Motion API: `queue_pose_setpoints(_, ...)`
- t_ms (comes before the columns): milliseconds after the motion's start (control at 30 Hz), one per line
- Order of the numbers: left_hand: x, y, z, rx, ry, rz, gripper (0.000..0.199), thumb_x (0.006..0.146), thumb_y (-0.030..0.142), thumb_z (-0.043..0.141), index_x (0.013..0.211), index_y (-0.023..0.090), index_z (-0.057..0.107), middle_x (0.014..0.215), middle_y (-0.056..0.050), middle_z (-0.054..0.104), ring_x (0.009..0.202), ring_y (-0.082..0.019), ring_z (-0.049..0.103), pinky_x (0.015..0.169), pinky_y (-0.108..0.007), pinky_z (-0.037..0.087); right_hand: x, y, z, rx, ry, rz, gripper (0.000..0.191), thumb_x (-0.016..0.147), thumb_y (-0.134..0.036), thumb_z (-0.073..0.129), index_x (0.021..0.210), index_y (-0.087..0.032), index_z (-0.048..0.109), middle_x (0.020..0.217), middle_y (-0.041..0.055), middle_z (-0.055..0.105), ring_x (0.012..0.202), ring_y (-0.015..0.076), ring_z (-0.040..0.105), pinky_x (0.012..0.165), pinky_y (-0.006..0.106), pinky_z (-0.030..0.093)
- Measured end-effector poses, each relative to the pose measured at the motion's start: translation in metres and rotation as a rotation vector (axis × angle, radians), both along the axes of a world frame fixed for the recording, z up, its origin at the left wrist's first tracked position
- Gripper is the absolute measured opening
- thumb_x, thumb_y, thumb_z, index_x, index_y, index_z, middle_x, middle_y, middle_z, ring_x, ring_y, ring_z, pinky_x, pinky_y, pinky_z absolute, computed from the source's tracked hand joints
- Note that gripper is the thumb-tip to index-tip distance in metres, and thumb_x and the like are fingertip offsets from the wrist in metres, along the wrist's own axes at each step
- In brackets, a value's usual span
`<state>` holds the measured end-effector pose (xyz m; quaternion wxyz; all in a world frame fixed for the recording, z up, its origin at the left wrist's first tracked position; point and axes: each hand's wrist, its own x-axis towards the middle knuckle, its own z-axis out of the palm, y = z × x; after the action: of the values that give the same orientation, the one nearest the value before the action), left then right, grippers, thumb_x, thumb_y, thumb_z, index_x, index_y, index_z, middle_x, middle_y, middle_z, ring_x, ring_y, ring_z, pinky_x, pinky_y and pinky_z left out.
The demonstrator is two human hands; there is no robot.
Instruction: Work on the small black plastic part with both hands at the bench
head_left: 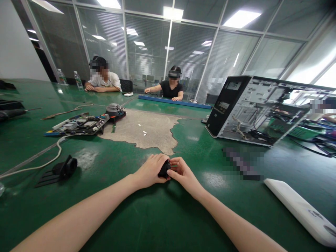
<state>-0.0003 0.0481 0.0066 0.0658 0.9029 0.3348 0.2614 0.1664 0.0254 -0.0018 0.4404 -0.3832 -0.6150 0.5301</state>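
Observation:
A small black object point(164, 168) is held between both hands, low over the green table point(147, 217) near the middle of the view. My left hand point(151, 171) wraps round it from the left and above, covering much of it. From the right, my right hand point(183, 172) pinches its edge with the thumb in front and the fingers behind. Beyond the hands lies a bare, ragged greyish patch point(149, 129) of the tabletop, with small white scraps on it.
Left are a circuit board point(84, 125), a cooler fan point(114, 110), a white cable point(49, 161) and a black part point(64, 169). Right stand an open computer case point(252, 108), a blurred dark strip point(241, 164) and a white panel point(296, 210). Two people sit across the table.

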Motion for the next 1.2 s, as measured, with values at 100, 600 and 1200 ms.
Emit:
queue_pose_setpoints(100, -0.0005, -0.0004, 0.0005, 0.001, 0.012, -0.003, 0.049, 0.065, 0.03, 0.063, 0.104, 0.019, 0.037, 0.102, -0.006, 0.05, 0.09, -0.024, 0.047, 0.078, -0.036, 0.035, 0.0011, 0.0014, -0.0015, -0.022, -0.025, 0.007, 0.031, 0.069, -0.028, 0.062, 0.095, -0.022, 0.046, 0.092, 0.0026, 0.053, 0.087, 0.0166, 0.054, 0.072, 0.032, 0.048)
queue_pose_setpoints(600, -0.0002, -0.0042, 0.0052, -0.009, -0.017, -0.012, 0.045, 0.066, 0.029, 0.059, 0.104, 0.018, 0.038, 0.101, -0.007, 0.049, 0.091, -0.024, 0.047, 0.079, -0.037, 0.036, -0.0003, 0.0009, 0.0023, -0.026, -0.022, -0.032, 0.029, 0.069, -0.028, 0.062, 0.092, -0.021, 0.047, 0.096, 0.0028, 0.051, 0.082, 0.0152, 0.055, 0.067, 0.03, 0.048)
queue_pose_setpoints(1200, 0.0002, -0.01, 0.01, -0.015, -0.028, 0.008, 0.048, 0.066, 0.031, 0.057, 0.106, 0.018, 0.036, 0.098, -0.007, 0.049, 0.088, -0.024, 0.047, 0.078, -0.038, 0.036, 0.0008, -0.001, 0.0077, -0.046, -0.013, -0.007, 0.027, 0.07, -0.029, 0.061, 0.092, -0.021, 0.048, 0.097, 0.0028, 0.053, 0.089, 0.016, 0.054, 0.077, 0.032, 0.043)
